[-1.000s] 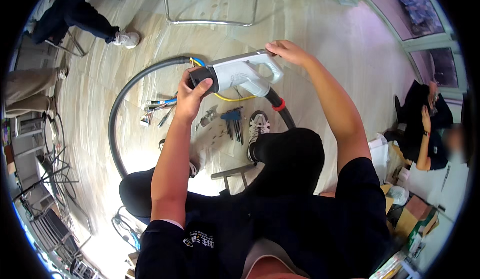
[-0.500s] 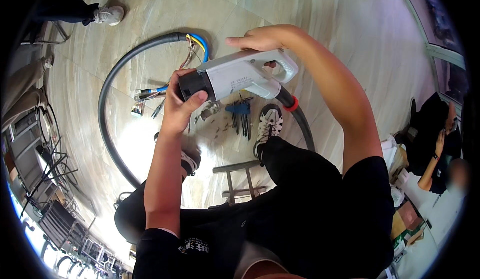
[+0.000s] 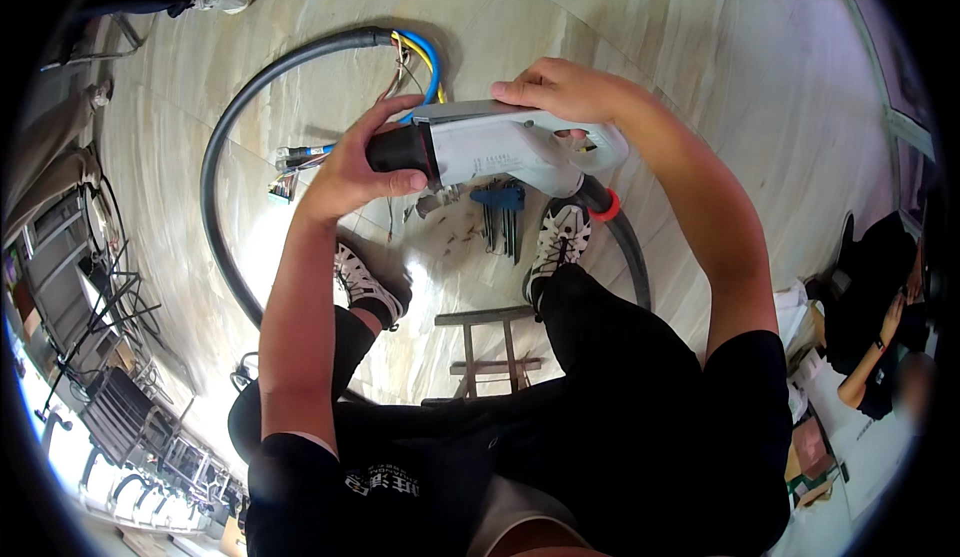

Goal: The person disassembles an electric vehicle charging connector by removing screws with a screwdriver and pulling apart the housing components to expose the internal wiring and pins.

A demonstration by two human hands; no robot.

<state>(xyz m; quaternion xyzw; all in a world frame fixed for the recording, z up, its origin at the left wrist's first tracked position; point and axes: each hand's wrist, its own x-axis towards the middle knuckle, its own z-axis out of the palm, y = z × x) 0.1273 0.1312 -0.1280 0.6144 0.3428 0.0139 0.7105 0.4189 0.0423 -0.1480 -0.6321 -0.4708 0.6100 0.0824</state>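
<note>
A grey-white electric-car charging gun (image 3: 480, 152) with a black round front end is held level in the air in front of me. My left hand (image 3: 345, 177) clasps the black end, thumb on the near side and fingers on the far side. At the looped handle my right hand (image 3: 575, 92) grips from the far side. Its thumb lies along the top edge, and a bit of finger shows through the handle opening. From the gun's rear runs a thick black cable (image 3: 630, 257) with a red ring (image 3: 606, 206).
On the floor lies a looped black cable (image 3: 212, 197) with bare blue and yellow wires (image 3: 437, 69) and small connectors (image 3: 292, 157). A blue-holder hex key set (image 3: 498, 199) and scattered small parts (image 3: 455, 242) lie between my shoes. A low stool (image 3: 487, 365) stands nearby; a co-worker (image 3: 870, 287) sits right.
The view has shifted, showing more of my left shoe. The gun appears slightly further right. My left hand has changed its hold on the black end, its fingers now more stretched out.
</note>
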